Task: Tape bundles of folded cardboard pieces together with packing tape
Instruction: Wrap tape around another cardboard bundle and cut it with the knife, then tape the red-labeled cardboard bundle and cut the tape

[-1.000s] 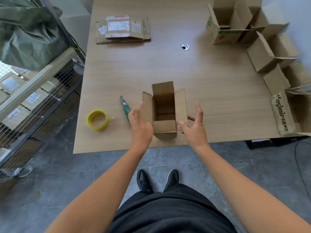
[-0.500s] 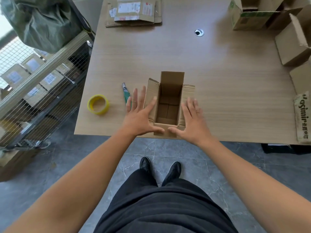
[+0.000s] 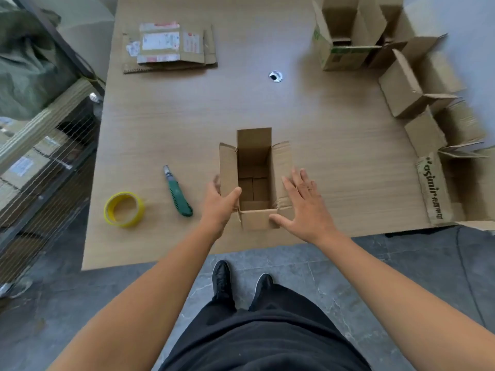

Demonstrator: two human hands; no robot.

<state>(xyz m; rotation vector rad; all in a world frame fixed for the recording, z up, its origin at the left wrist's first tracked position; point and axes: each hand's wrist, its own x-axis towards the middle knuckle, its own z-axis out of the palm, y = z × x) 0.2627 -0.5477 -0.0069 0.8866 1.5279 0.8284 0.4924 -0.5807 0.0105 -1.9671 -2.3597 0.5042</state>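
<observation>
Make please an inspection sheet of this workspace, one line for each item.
Surface: wooden table, with grommet hole.
Job's things: open cardboard box upright near front edge; yellow tape roll left of it; flattened cardboard stack far left.
Clutter: green utility knife; open boxes at right.
Hands: left hand grips box's left flap; right hand, fingers straight, touches right flap.
Cables: perhaps one thin cable on floor, right.
Surroundings: wire cage cart and green sack, left.

Yellow tape roll (image 3: pixel 124 209), green knife (image 3: pixel 179 194), seemingly plain brown box (image 3: pixel 254 183).

Left hand (image 3: pixel 218 210) fingertips (image 3: pixel 216 181) blurred behind box flap (image 3: pixel 228 167)
</observation>
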